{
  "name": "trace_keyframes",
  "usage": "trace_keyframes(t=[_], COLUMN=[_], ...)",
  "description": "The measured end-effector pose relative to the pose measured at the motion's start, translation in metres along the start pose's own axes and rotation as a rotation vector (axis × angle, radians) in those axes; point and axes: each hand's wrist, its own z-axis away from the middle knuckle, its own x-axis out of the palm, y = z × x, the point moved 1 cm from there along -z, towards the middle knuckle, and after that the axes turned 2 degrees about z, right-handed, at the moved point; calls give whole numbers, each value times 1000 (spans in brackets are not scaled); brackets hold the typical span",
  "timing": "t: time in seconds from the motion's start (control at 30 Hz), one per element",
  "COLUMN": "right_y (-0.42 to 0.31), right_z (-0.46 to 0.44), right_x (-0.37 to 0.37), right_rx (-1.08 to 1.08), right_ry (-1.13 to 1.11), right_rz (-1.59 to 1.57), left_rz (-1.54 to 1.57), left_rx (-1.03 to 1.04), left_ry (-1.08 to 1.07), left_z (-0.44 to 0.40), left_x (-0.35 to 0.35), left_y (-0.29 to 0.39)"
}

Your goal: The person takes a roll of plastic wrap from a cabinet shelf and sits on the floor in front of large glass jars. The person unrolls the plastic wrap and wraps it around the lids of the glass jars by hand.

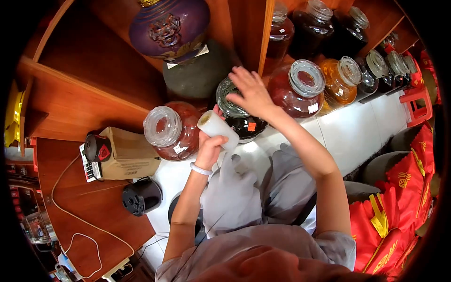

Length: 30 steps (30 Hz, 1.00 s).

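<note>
A white roll of plastic wrap (220, 132) is gripped in my left hand (210, 149), its hollow core end facing up and away. My right hand (253, 94) is open, fingers stretched out, over the lid of a dark glass jar (243, 126) with an orange label. Whether the palm touches that lid I cannot tell. Just left of the roll stands a glass jar of reddish liquid (176, 145) with a clear lid and a white label. To the right of my right hand is another large reddish jar (293, 91).
More glass jars follow on the right, one amber (339, 84). A red stool (417, 104) and red cloth-covered jars (387, 211) line the right side. Wooden shelves hold a purple jar (170, 29). At left are a cardboard box (130, 154) and a black container (141, 196).
</note>
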Motion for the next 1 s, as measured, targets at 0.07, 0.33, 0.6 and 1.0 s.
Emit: trace_keyframes(t=[0.07, 0.33, 0.6, 1.0], right_y=[19, 16, 7, 29], right_z=[2, 25, 20, 52], right_x=[-12, -2, 1, 13], right_rx=[166, 449, 273, 321], right_ry=[88, -76, 92, -114], right_rz=[-233, -696, -326, -521], left_rz=[0, 12, 12, -55], left_rx=[2, -93, -65, -5], left_ry=[-4, -11, 14, 1], left_z=[2, 5, 9, 16], left_x=[-2, 13, 16, -29], left_y=[4, -3, -6, -8])
